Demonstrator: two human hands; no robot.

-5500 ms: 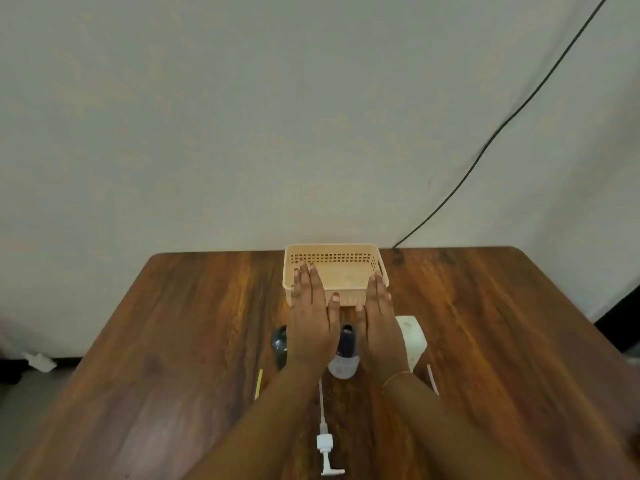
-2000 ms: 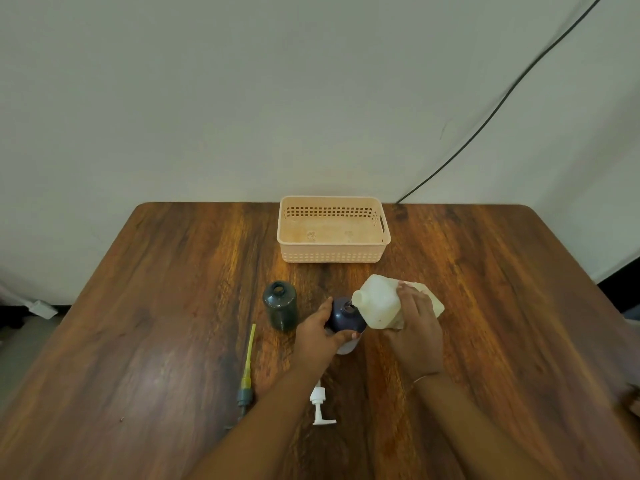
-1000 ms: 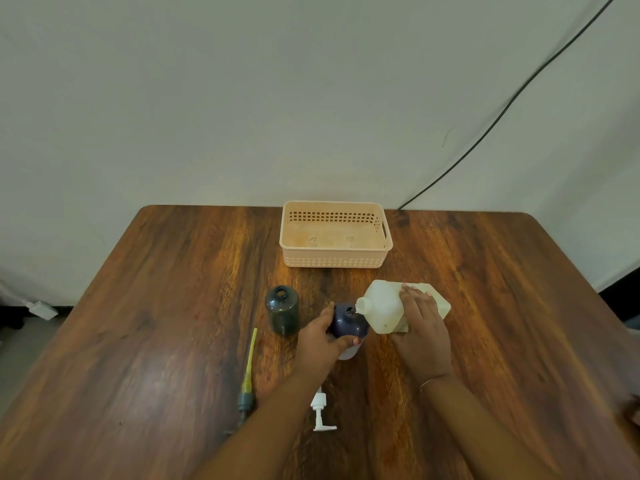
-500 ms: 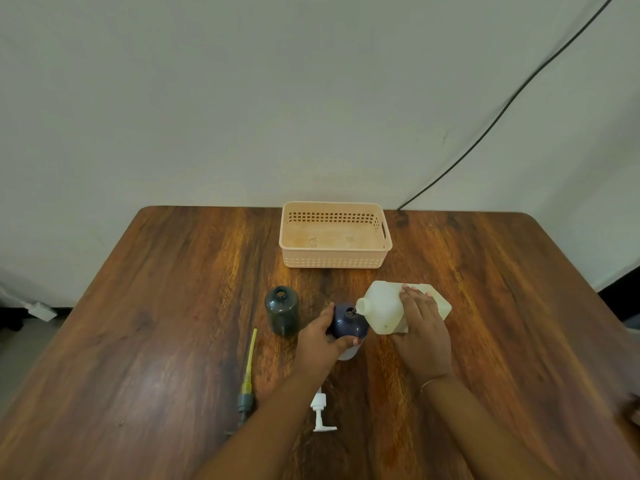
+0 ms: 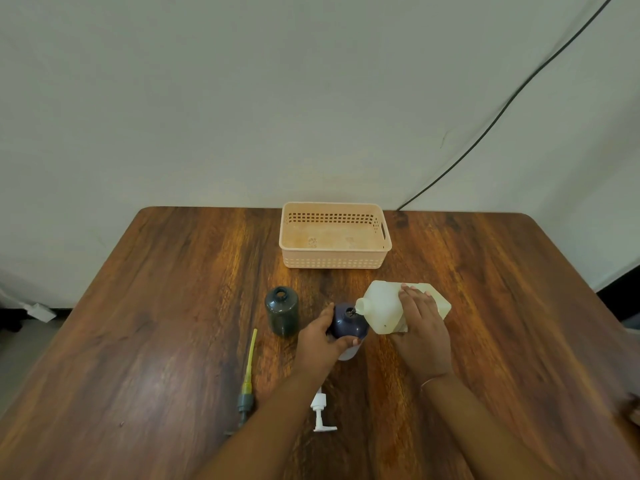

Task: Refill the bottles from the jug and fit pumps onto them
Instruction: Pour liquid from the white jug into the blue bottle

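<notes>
My right hand grips a white plastic jug and tips it to the left, its spout right at the mouth of a dark blue bottle. My left hand is wrapped around that bottle's left side and holds it upright on the table. An uncapped dark green bottle stands just to the left. Two pumps lie near the front: a grey one with a yellow tube and a white one, partly hidden by my left forearm.
A peach plastic basket sits at the back middle of the wooden table, against a pale wall. A black cable runs down the wall to the table's back edge.
Since 5.5 s ago my hands left the basket, took the jug and the blue bottle, and tipped the jug. Over the last second the jug's spout has stayed at the bottle's mouth.
</notes>
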